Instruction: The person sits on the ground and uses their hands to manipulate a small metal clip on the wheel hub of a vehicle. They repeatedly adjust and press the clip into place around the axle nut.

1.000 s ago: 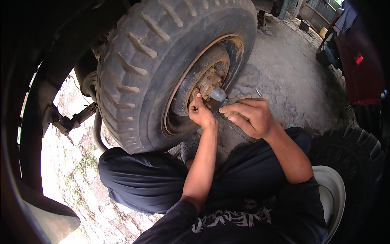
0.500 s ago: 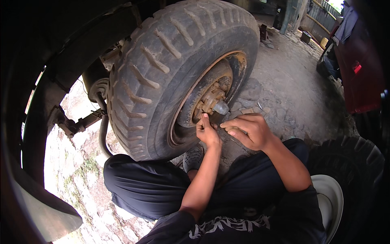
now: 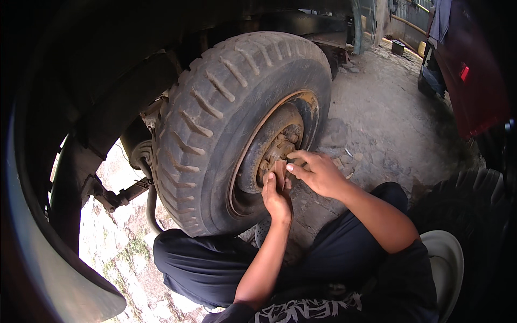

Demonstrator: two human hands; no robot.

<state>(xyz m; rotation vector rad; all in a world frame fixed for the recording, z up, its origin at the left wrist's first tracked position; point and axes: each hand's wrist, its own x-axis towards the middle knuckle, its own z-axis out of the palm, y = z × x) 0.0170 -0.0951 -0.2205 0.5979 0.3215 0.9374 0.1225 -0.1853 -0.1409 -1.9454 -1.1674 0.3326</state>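
My left hand (image 3: pixel 277 196) grips a small, flat, reddish-brown piece (image 3: pixel 280 168) between thumb and fingers. It looks like folded sandpaper, though its kind is not certain. Just right of it is my right hand (image 3: pixel 321 173), its thumb and forefinger apart, with the tips close to the edge of the piece. Whether they touch it is hard to make out. Both hands are in front of the rusty wheel hub (image 3: pixel 281 146), which they partly cover. Around the hub is a large, worn, chunky-treaded tire (image 3: pixel 237 107) on a rusty rim.
Dark vehicle bodywork (image 3: pixel 107 70) arches over the tire, with a curved fender edge (image 3: pixel 70 274) at left. Another tire (image 3: pixel 463 199) with a pale rim (image 3: pixel 447 258) lies by my right side. A dark red panel (image 3: pixel 468 81) stands at right. Rubble (image 3: pixel 371 156) dots the ground.
The view has shifted, so the wheel sits lower. The reddish-brown piece now shows upright in my left hand. My right hand has moved closer to my left, its thumb and forefinger parted.
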